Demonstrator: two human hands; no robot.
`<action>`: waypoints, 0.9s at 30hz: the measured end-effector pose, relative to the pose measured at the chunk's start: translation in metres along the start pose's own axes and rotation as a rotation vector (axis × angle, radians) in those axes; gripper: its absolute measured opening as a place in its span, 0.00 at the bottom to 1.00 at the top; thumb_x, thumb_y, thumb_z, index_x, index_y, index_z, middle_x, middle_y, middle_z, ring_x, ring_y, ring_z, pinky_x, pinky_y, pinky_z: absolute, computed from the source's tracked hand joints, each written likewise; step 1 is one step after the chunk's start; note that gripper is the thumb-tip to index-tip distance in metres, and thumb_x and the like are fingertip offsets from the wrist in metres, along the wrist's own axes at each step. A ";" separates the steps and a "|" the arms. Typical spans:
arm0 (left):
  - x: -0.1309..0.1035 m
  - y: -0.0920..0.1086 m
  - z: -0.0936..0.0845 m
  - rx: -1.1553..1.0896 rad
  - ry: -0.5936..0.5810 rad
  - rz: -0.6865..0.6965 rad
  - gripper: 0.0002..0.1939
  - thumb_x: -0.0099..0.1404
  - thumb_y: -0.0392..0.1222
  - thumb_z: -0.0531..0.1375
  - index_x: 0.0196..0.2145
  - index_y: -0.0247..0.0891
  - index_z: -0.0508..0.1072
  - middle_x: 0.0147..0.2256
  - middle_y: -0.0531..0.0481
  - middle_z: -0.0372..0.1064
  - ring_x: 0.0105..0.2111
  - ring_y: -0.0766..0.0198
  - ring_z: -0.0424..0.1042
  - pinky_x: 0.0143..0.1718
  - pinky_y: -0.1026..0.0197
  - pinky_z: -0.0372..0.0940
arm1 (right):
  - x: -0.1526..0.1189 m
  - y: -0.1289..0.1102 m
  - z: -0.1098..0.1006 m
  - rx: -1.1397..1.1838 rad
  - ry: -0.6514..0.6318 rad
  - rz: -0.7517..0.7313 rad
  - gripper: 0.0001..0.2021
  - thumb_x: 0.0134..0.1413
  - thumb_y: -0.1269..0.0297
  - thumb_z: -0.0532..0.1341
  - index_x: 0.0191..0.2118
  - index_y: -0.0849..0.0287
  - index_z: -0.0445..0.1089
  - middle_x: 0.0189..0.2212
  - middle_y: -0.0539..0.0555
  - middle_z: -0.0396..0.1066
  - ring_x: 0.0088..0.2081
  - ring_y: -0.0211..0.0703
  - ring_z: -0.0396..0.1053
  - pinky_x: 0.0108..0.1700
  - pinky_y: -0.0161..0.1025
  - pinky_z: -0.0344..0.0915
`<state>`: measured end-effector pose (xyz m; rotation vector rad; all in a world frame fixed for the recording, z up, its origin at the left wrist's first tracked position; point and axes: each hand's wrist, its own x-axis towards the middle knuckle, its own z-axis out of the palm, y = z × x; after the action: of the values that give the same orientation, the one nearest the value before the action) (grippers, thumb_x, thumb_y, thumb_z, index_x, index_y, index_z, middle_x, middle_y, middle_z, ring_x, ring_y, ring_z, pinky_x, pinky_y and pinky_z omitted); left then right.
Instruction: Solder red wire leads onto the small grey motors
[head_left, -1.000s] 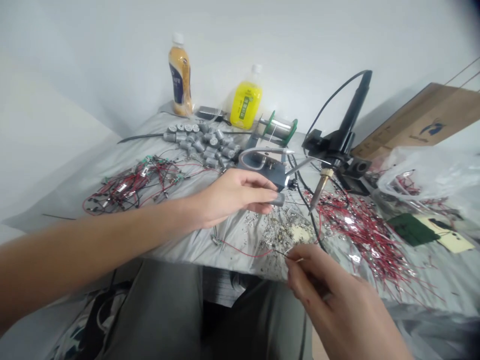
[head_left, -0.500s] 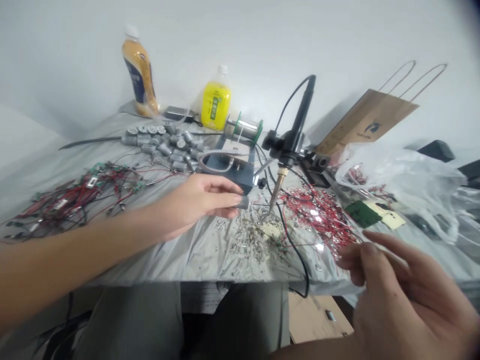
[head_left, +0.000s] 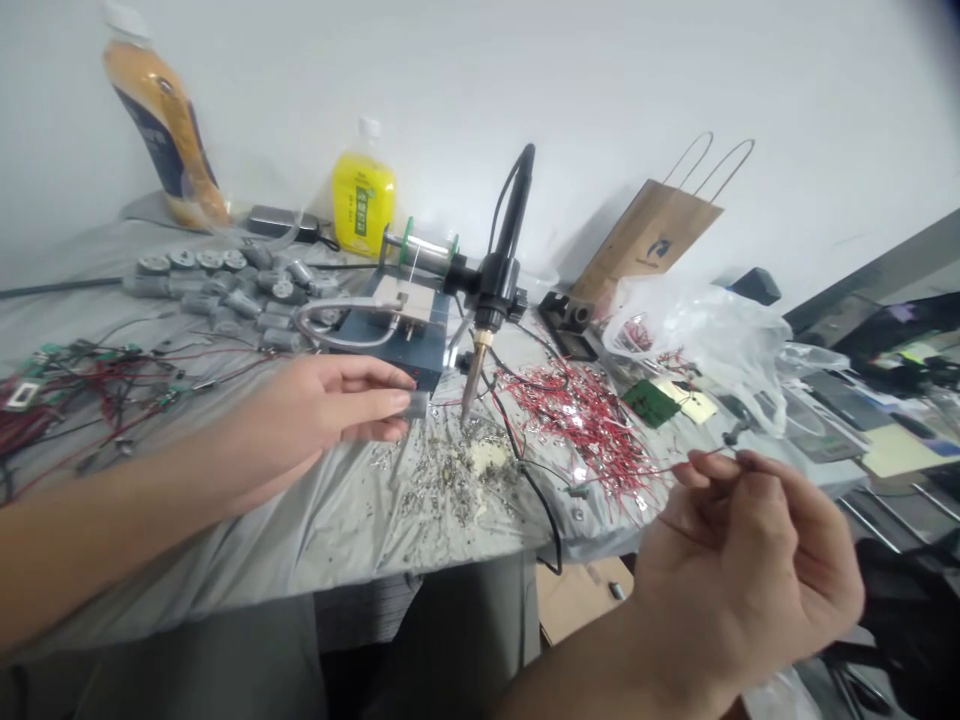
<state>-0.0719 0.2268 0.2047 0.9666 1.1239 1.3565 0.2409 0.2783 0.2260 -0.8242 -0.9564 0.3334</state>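
My left hand [head_left: 326, 408] is closed in a pinch around a small grey cylindrical motor [head_left: 415, 405], held just left of the soldering iron's tip. The soldering iron [head_left: 491, 285] is clamped in a stand, pointing down. At the right, my right hand [head_left: 750, 570] pinches a thin red wire [head_left: 664, 470] that trails leftward to a small dark part [head_left: 577, 491]. Another small dark piece [head_left: 735, 437] shows above its fingertips. A pile of short red wires [head_left: 585, 415] lies beyond this hand. Solder debris [head_left: 465, 470] covers the cloth under the tip.
Several grey motors [head_left: 225, 285] sit at the back left, near tangled wired parts [head_left: 90, 390]. A solder spool [head_left: 431, 250] is on the blue feeder box [head_left: 397, 345]. Behind stand a yellow bottle [head_left: 363, 195], an orange bottle [head_left: 161, 125] and a paper bag [head_left: 645, 235]. A plastic bag [head_left: 705, 330] lies right.
The view has swung to the right. My right hand has risen from the lower right and now pinches a red wire beside the pile. My left hand keeps hold of the motor.
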 end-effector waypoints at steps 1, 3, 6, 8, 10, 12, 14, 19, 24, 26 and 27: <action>0.000 0.000 0.000 0.000 0.001 0.004 0.10 0.69 0.38 0.70 0.46 0.37 0.88 0.39 0.59 0.86 0.36 0.71 0.86 0.42 0.76 0.74 | 0.001 0.002 0.001 0.001 0.000 0.020 0.08 0.62 0.68 0.75 0.43 0.64 0.80 0.33 0.52 0.80 0.30 0.38 0.78 0.27 0.30 0.67; 0.000 0.000 -0.002 0.005 0.010 0.009 0.09 0.69 0.37 0.70 0.47 0.37 0.88 0.38 0.60 0.86 0.36 0.71 0.86 0.43 0.76 0.74 | 0.003 0.008 0.003 -0.006 0.001 0.055 0.08 0.65 0.67 0.74 0.45 0.65 0.78 0.34 0.52 0.80 0.32 0.37 0.78 0.26 0.27 0.65; 0.000 0.000 -0.003 0.022 0.032 0.009 0.10 0.67 0.39 0.73 0.46 0.37 0.88 0.38 0.60 0.86 0.36 0.70 0.86 0.42 0.77 0.75 | 0.005 0.014 0.006 0.011 0.047 0.064 0.07 0.65 0.69 0.73 0.44 0.65 0.77 0.35 0.53 0.79 0.34 0.37 0.78 0.25 0.25 0.62; 0.001 0.000 -0.003 0.038 0.045 0.003 0.10 0.68 0.39 0.72 0.46 0.37 0.88 0.40 0.60 0.86 0.37 0.70 0.87 0.42 0.78 0.75 | 0.007 0.015 0.005 0.030 0.092 0.065 0.05 0.64 0.70 0.72 0.43 0.62 0.77 0.36 0.54 0.79 0.36 0.39 0.79 0.26 0.27 0.60; 0.001 -0.001 -0.003 0.053 0.056 -0.009 0.10 0.68 0.39 0.71 0.46 0.36 0.88 0.42 0.59 0.86 0.39 0.69 0.87 0.43 0.78 0.75 | 0.009 0.017 0.003 0.036 0.128 0.074 0.03 0.66 0.69 0.70 0.42 0.60 0.77 0.38 0.55 0.78 0.38 0.42 0.80 0.27 0.29 0.60; 0.001 -0.003 -0.003 0.065 0.068 -0.021 0.12 0.66 0.41 0.72 0.47 0.36 0.88 0.42 0.59 0.87 0.39 0.68 0.87 0.43 0.76 0.76 | 0.010 0.020 -0.001 0.023 0.123 0.102 0.03 0.68 0.69 0.69 0.43 0.61 0.76 0.40 0.56 0.79 0.41 0.42 0.81 0.29 0.29 0.62; 0.001 -0.004 -0.003 0.074 0.081 -0.032 0.15 0.63 0.44 0.75 0.47 0.36 0.88 0.42 0.58 0.87 0.39 0.66 0.87 0.43 0.74 0.76 | 0.009 0.026 -0.003 -0.010 0.042 0.157 0.06 0.70 0.66 0.70 0.47 0.63 0.76 0.41 0.56 0.79 0.42 0.40 0.80 0.32 0.28 0.68; -0.002 0.002 0.003 0.086 0.134 -0.053 0.17 0.60 0.48 0.78 0.45 0.39 0.88 0.42 0.55 0.87 0.37 0.68 0.85 0.41 0.73 0.78 | 0.000 0.041 -0.002 -0.129 -0.246 0.252 0.18 0.76 0.51 0.69 0.54 0.63 0.76 0.44 0.55 0.79 0.41 0.39 0.79 0.37 0.33 0.76; -0.007 0.013 0.012 0.106 0.202 -0.119 0.21 0.59 0.49 0.81 0.47 0.37 0.88 0.45 0.47 0.85 0.39 0.66 0.84 0.39 0.73 0.79 | -0.004 0.048 -0.001 -0.415 -0.565 0.325 0.20 0.75 0.48 0.70 0.52 0.63 0.79 0.44 0.55 0.80 0.44 0.42 0.80 0.48 0.42 0.80; -0.008 0.014 0.013 0.108 0.216 -0.133 0.22 0.58 0.48 0.82 0.47 0.37 0.88 0.46 0.45 0.85 0.40 0.65 0.84 0.38 0.72 0.79 | 0.000 0.047 -0.006 -0.576 -0.627 0.332 0.18 0.73 0.50 0.71 0.51 0.62 0.80 0.46 0.55 0.80 0.46 0.44 0.79 0.55 0.47 0.79; -0.009 0.014 0.013 0.113 0.225 -0.145 0.23 0.57 0.49 0.82 0.47 0.37 0.87 0.47 0.45 0.85 0.40 0.64 0.84 0.38 0.71 0.79 | 0.003 0.045 -0.010 -0.653 -0.632 0.329 0.17 0.73 0.51 0.71 0.53 0.61 0.81 0.48 0.56 0.80 0.48 0.45 0.78 0.58 0.49 0.77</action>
<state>-0.0620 0.2197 0.2220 0.8095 1.4255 1.3180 0.2553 0.3046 0.1912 -1.5319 -1.5603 0.5998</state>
